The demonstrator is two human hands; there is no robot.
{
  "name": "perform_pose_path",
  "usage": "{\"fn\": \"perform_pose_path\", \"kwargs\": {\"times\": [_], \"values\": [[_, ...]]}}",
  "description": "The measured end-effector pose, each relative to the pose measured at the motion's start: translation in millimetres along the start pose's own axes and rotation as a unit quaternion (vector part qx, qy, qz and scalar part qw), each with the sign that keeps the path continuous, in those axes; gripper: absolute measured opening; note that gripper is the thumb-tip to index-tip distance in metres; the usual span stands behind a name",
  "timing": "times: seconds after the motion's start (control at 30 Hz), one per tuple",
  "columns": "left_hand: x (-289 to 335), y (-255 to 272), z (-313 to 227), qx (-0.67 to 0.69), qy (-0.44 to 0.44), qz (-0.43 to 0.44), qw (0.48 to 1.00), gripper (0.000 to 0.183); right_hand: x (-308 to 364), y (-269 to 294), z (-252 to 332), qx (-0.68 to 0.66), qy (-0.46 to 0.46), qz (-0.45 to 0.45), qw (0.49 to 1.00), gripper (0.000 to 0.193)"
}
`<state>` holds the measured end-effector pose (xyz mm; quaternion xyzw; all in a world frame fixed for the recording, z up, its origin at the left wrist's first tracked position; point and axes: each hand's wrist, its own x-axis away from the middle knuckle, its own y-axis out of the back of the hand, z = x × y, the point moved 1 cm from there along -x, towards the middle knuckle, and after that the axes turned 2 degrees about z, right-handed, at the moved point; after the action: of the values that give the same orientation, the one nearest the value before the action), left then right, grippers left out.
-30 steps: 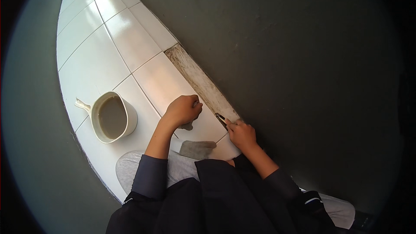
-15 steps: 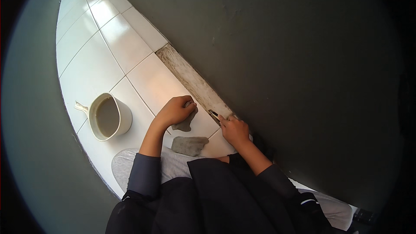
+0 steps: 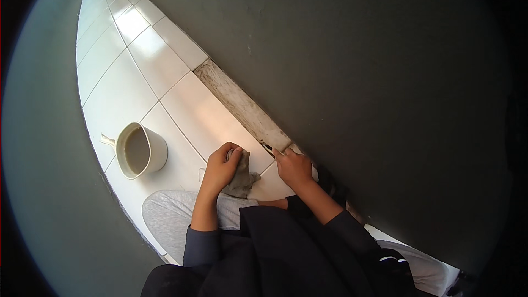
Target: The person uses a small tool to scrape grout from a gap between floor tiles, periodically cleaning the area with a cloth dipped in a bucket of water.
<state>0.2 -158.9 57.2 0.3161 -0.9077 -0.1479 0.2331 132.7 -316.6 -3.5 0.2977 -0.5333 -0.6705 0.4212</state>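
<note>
My left hand (image 3: 221, 166) is closed on a crumpled grey cloth (image 3: 241, 168), its thumb on top. Below it, more grey cloth (image 3: 240, 190) lies on the tiles by my knee, and the held piece overlaps it. My right hand (image 3: 295, 169) grips a small slim tool (image 3: 267, 147) with a dark tip and a pale handle. That tip touches, or sits just over, the near end of a bare rough strip (image 3: 236, 96) along the wall, where tile is absent. The tool's exact kind is too small to tell.
A cream dipper (image 3: 158, 151) of cloudy greyish water stands on the white tiled floor (image 3: 110, 85) to my left, handle pointing left. A dark grey wall (image 3: 357, 77) rises close on the right, another wall (image 3: 44, 132) on the left. My bent knee (image 3: 165, 209) is near the dipper.
My left hand has moved toward me with its cloth, bringing it over the cloth lying on the floor. The right hand with the tool stays close to the strip's near end, shifted slightly.
</note>
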Motion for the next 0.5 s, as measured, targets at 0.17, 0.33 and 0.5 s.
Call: {"fn": "perform_pose_path", "kwargs": {"times": [0.17,0.33,0.5], "values": [[0,5,10,-0.027,-0.011,-0.030,0.999,0.027,28,12,-5,0.002,-0.001,0.046,0.999,0.036],[-6,-8,-13,-0.037,-0.027,-0.005,0.999,0.026,-8,1,0,0.016,0.014,0.018,1.000,0.036],[-6,-3,-1,-0.053,0.003,0.012,0.999,0.026,-8,5,0,0.029,0.044,0.003,0.999,0.036]]}}
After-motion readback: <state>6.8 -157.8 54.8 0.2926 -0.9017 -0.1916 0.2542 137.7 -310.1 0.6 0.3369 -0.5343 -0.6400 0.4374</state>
